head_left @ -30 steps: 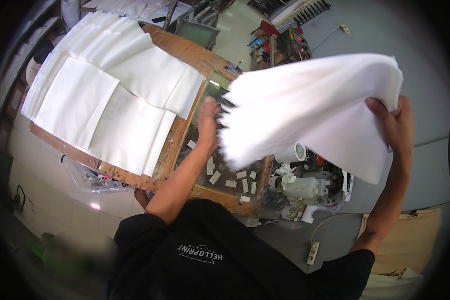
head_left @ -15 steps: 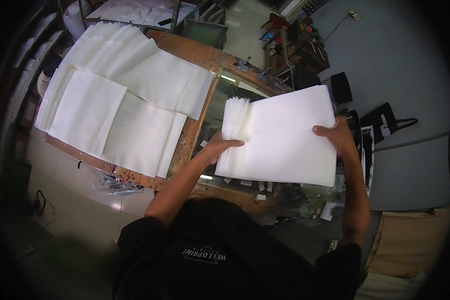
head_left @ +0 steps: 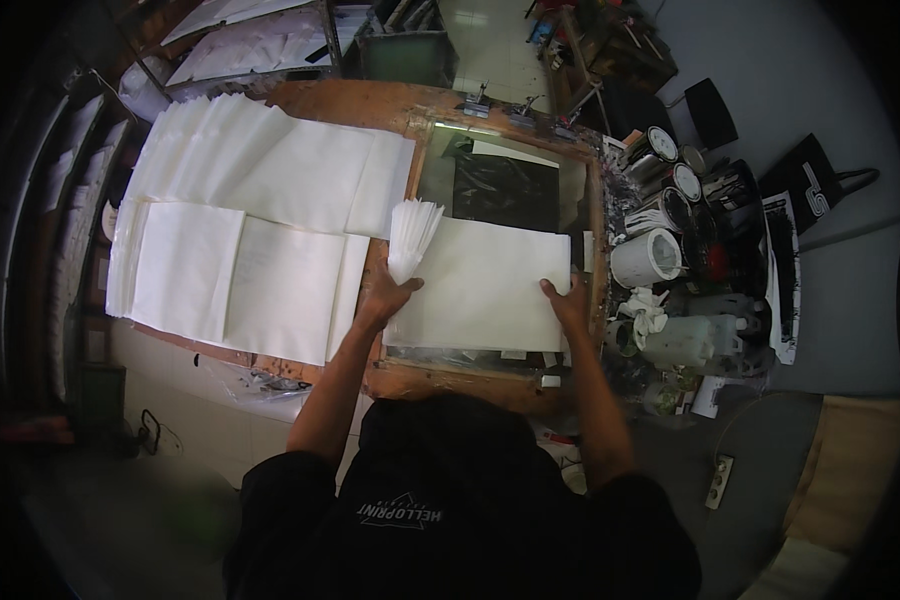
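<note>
Between my two hands lies a stack of white sheets (head_left: 490, 285), soft like cloth or thick paper, its left edge fanned into several folds. My left hand (head_left: 385, 298) grips the left edge just below those folds, thumb on top. On the opposite side my right hand (head_left: 567, 305) pinches the right edge, thumb over the top sheet and fingers hidden beneath. The stack rests on or just above a glass-topped frame (head_left: 580, 185); I cannot tell which. A black plastic piece (head_left: 507, 188) lies on the glass beyond the stack.
Overlapping white sheets (head_left: 280, 280) cover the left of the wooden table (head_left: 340, 100). Metal clamps (head_left: 478, 100) stand at its far edge. Paint cans (head_left: 660, 145), a white bucket (head_left: 646, 257) and plastic jugs (head_left: 695, 340) crowd the right side. Shelves (head_left: 60, 220) stand at far left.
Both hands have brought the stack left and down over the glass. It was held up further right before, and its folded left edge now fans out more. The black plastic piece has come into view.
</note>
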Demonstrator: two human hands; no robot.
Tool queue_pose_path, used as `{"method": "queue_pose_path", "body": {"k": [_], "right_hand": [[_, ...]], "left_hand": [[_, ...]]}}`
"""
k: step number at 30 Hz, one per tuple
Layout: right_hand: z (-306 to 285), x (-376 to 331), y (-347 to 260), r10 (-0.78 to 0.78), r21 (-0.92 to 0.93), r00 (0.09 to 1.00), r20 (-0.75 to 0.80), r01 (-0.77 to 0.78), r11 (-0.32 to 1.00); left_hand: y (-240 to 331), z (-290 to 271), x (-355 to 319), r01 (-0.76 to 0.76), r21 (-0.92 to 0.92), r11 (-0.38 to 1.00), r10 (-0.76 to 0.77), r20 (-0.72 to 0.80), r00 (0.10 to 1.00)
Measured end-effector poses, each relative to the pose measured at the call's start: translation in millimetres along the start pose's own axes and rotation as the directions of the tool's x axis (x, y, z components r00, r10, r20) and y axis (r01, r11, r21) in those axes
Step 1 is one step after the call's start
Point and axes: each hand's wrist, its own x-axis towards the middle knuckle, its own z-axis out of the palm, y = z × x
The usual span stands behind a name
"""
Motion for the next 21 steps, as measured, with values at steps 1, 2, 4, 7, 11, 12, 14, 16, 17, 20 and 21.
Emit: {"method": "queue_pose_path", "body": {"k": [1, 2, 4, 7, 11, 12, 14, 16, 17, 20, 21], "right_hand": [[7, -4, -8, 0.009, -0.049, 0.998, -0.061, -0.012, 0.999], [15, -8, -16, 0.018, -0.098, 0.992, -0.125, -0.031, 0.995], [26, -19, -17, -0.049, -0.297, 0.983, -0.177, -0.006, 0.955], [23, -26, -42, -0.103, -0.105, 0.967, -0.235, 0.08, 0.991], [-12, -45, -78, -0.004, 0.403, 0.93, -0.368, 0.164, 0.901], [-26, -50, -92, 0.017, 0.468, 0.932, -0.362, 0.166, 0.868], [-46, -62, -112, 0.055, 0.589, 0.935, -0.35, 0.174, 0.79], [-43, -59, -104, -0.023, 0.704, 0.969, -0.247, 0.196, 0.682], [-38, -53, -95, -0.044, 0.681, 0.98, -0.192, 0.165, 0.713], [-22, -26, -85, -0.029, 0.57, 0.974, -0.227, 0.157, 0.806], [-17, -14, -75, 0.004, 0.482, 0.967, -0.253, 0.123, 0.868]], "left_hand": [[-9, 2, 2, -0.028, 0.031, 0.999, 0.03, -0.072, 0.997], [-18, 3, 5, -0.055, 0.064, 0.996, 0.063, -0.138, 0.988], [-6, 12, 1, -0.074, 0.232, 0.97, 0.104, -0.121, 0.987], [2, 23, -5, -0.209, 0.353, 0.912, 0.276, -0.153, 0.949], [39, 23, -53, -0.519, 0.265, 0.813, 0.576, -0.228, 0.785], [42, 24, -61, -0.578, 0.177, 0.797, 0.604, -0.254, 0.755], [31, 23, -66, -0.541, 0.121, 0.832, 0.552, -0.275, 0.787], [26, 26, -66, -0.555, 0.062, 0.83, 0.552, -0.239, 0.799], [28, 31, -66, -0.402, 0.011, 0.916, 0.399, -0.156, 0.904], [20, 36, -32, -0.358, 0.252, 0.899, 0.393, -0.103, 0.914], [25, 39, -20, -0.409, 0.185, 0.894, 0.441, -0.19, 0.877]]}}
